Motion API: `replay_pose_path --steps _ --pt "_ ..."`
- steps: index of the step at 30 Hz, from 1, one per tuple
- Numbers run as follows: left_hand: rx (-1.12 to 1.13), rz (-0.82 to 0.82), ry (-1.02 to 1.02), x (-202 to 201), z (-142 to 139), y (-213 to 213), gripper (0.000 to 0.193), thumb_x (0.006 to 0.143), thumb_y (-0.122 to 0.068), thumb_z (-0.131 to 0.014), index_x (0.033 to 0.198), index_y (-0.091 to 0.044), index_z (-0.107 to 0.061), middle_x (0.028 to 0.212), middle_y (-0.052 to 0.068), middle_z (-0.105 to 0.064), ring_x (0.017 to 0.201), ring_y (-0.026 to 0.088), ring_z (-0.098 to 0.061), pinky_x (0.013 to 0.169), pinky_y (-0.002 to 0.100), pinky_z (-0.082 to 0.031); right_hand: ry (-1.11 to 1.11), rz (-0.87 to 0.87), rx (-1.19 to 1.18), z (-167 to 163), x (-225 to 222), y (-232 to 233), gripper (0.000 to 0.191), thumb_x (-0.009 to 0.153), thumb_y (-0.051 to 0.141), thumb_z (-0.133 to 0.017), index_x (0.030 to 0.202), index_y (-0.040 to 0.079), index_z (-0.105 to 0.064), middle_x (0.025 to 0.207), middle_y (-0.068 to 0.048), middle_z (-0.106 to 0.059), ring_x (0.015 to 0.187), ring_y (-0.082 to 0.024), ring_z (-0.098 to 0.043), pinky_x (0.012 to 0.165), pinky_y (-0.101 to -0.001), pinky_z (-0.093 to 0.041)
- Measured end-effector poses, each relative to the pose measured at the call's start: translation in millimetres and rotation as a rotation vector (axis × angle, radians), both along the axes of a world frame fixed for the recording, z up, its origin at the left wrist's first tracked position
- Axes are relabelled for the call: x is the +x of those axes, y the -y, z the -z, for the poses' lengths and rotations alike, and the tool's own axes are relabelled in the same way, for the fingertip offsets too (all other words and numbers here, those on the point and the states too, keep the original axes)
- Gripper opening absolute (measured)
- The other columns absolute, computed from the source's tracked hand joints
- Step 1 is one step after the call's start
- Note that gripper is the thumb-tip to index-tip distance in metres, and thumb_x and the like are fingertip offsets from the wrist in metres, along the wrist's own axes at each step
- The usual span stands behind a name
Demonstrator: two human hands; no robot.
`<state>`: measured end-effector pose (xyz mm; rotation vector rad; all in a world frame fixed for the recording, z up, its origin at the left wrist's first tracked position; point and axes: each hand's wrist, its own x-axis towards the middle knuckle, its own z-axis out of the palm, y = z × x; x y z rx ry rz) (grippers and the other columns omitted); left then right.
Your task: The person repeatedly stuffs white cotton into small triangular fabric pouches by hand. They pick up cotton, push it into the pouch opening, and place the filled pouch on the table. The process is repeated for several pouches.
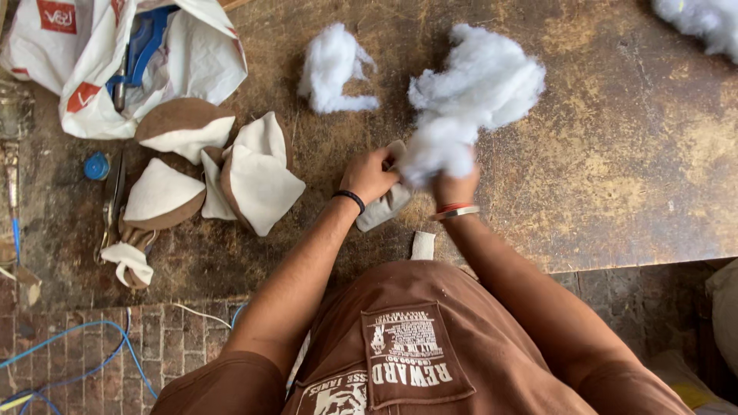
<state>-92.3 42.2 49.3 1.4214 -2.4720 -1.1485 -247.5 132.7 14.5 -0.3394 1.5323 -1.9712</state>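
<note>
Nearest, the left hand [369, 175] closes its fingers around a small white fabric piece [382, 206] on the worn wooden table [615, 154]. Just beside it, the right hand [455, 187] pinches a big clump of white stuffing [469, 100] against that piece. Leftward lie brown-and-white fabric shells [254, 173]; farther off, a smaller stuffing tuft [332, 69] and a white bag [115, 54].

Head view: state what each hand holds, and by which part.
Left hand grips a small fabric piece at its upper end; right hand pinches the white stuffing clump at its lower end.
</note>
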Motion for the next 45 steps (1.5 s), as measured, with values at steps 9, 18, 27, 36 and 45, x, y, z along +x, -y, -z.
replay_pose_path --steps 9,18,27,36,45 --pt "0.035 -0.176 -0.233 32 28 24 0.024 0.087 -0.007 -0.069 0.108 -0.009 -0.058 0.086 0.012 -0.072 0.079 0.025 -0.072 0.072 0.045 -0.058 -1.768 -0.786 0.324 -19 25 -19 0.035 0.056 0.034 -0.070 0.083 0.013 -0.063 0.113 -0.009 -0.074 0.104 -0.022 -0.070 0.095 -0.0414 -0.057" --pt "-0.230 0.187 -0.200 4 -8 4 0.019 0.091 -0.003 -0.066 0.101 -0.018 -0.061 0.077 0.002 -0.067 0.066 0.013 -0.067 0.056 0.029 -0.057 -1.911 -1.573 0.435 3 33 65 0.059 0.073 0.063 -0.076 0.117 0.023 -0.069 0.104 -0.006 -0.074 0.093 -0.028 -0.067 0.084 -0.0456 -0.054" --pt "-0.065 -0.250 -0.192 31 19 13 0.034 0.088 -0.012 -0.077 0.110 -0.014 -0.051 0.068 0.005 -0.062 0.062 0.019 -0.063 0.058 0.037 -0.051 -0.704 -0.774 0.453 -30 -4 -30 0.050 0.089 0.033 -0.070 0.129 0.004 -0.063 0.133 -0.016 -0.068 0.082 -0.024 -0.078 0.068 -0.0355 -0.065" --pt "-0.042 0.030 -0.211 39 29 49 0.033 0.093 -0.005 -0.063 0.114 -0.012 -0.039 0.086 0.005 -0.066 0.067 0.020 -0.067 0.055 0.038 -0.055 -1.337 -1.432 0.503 -70 30 25 0.056 0.088 0.041 -0.068 0.129 0.004 -0.057 0.107 -0.021 -0.071 0.073 -0.025 -0.073 0.065 -0.0368 -0.062" --pt "-0.182 0.174 -0.303 19 -3 21 0.025 0.093 -0.004 -0.059 0.110 -0.014 -0.042 0.074 0.002 -0.059 0.056 0.018 -0.061 0.044 0.034 -0.050 -1.372 -1.608 0.654 -43 34 74 0.041 0.087 0.026 -0.068 0.122 0.004 -0.065 0.100 -0.014 -0.075 0.074 -0.020 -0.074 0.065 -0.0334 -0.064"
